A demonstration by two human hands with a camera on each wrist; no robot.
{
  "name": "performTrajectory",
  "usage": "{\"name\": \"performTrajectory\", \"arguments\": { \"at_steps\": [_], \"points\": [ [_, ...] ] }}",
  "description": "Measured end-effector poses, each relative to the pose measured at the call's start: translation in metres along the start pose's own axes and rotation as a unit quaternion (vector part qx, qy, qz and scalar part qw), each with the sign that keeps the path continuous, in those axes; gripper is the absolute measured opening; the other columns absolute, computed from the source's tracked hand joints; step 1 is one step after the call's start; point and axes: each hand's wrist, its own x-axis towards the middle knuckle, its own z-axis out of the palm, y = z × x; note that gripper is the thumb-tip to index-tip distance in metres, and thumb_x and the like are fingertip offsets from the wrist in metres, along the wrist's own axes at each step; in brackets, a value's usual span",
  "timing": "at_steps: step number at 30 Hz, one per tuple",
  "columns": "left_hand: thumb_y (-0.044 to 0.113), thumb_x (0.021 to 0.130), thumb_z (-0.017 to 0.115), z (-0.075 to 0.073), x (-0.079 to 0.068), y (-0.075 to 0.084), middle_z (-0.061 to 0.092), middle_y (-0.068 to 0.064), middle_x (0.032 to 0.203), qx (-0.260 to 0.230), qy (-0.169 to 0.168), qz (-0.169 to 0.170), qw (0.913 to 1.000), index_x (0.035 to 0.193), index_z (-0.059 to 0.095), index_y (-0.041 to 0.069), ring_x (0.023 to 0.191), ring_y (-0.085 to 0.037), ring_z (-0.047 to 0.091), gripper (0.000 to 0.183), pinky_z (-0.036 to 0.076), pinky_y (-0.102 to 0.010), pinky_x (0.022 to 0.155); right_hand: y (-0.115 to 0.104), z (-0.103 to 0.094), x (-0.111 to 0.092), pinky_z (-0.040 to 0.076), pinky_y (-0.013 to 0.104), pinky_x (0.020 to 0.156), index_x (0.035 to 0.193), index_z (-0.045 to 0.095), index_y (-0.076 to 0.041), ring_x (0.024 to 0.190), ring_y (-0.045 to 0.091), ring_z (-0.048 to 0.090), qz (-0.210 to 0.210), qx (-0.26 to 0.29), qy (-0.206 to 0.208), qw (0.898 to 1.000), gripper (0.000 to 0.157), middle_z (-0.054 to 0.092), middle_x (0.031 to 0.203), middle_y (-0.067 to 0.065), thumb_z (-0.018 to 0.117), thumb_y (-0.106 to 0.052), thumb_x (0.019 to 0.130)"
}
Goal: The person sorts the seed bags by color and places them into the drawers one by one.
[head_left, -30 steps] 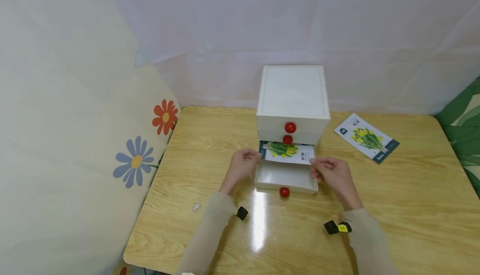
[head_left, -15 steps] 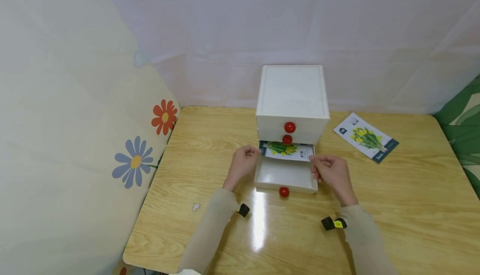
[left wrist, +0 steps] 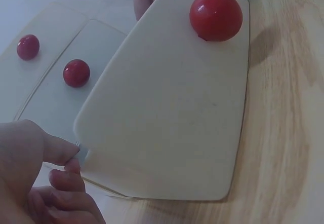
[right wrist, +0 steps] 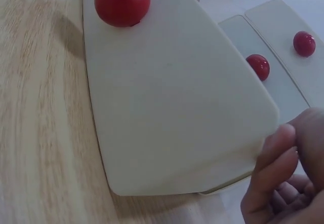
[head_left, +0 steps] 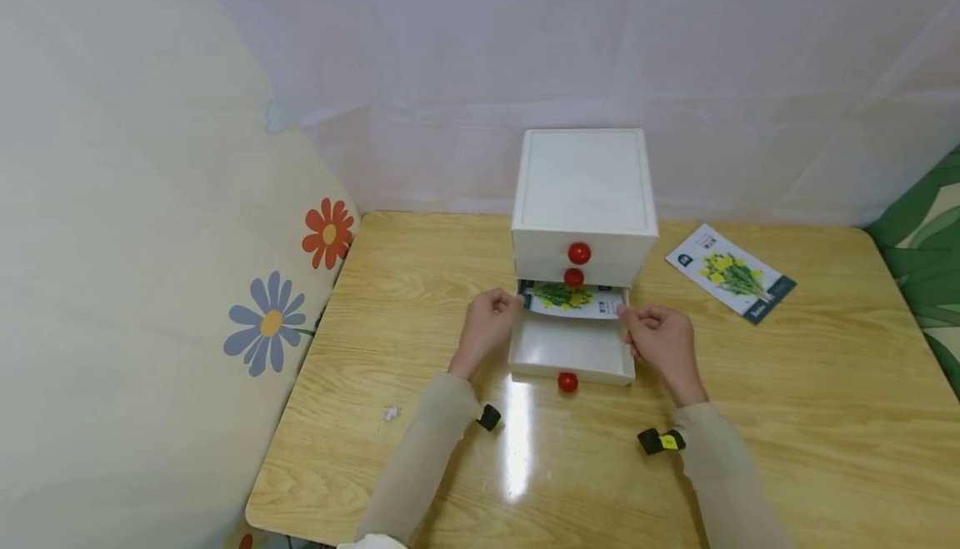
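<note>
A white mini chest of drawers [head_left: 585,182] with red knobs has its bottom drawer [head_left: 573,353] pulled out. Over that drawer's back part lies a seed packet [head_left: 568,300] printed with a yellow-flowered green vegetable. My left hand [head_left: 486,324] pinches the packet's left end between thumb and index finger. At the other end, my right hand [head_left: 666,345] pinches its right edge. The packet's far side is hidden under the drawer above. In both wrist views the drawer front, with its red knob [left wrist: 216,16], hides most of the packet.
A second seed packet [head_left: 731,274] of the same print lies on the wooden table [head_left: 840,382], right of the chest. A small white scrap [head_left: 392,413] is on the table at left. A pale cloth [head_left: 450,74] hangs behind.
Both hands have moved slightly away from me, carrying the seed packet farther back into the drawer. Less of the packet shows now. The drawer and the second packet keep their places.
</note>
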Motion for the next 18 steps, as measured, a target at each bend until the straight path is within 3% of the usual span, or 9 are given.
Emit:
{"name": "performTrajectory", "arguments": {
  "at_steps": [7,18],
  "points": [
    [0.036,0.093,0.069,0.0026,0.0017,0.0002,0.061,0.001,0.075,0.008,0.006,0.006,0.9999,0.082,0.067,0.014,0.065,-0.013,0.054,0.025,0.047,-0.024,0.054,0.0005,0.006,0.0014,0.04,0.025,0.038,0.089,0.071,-0.002,0.042,0.01,0.054,-0.023,-0.034,0.052,0.998,0.035,0.061,0.053,-0.005,0.068,-0.036,0.094],
    [0.033,0.092,0.071,0.0052,0.0012,-0.0012,0.064,-0.003,0.078,0.008,-0.003,-0.009,0.9999,0.082,0.066,0.014,0.064,-0.015,0.057,0.022,0.049,-0.026,0.053,-0.0013,0.0069,0.0,0.037,0.025,0.038,0.09,0.072,-0.004,0.047,0.01,0.05,-0.019,-0.048,0.058,0.997,0.037,0.062,0.056,-0.003,0.065,-0.04,0.096]
  ]
}}
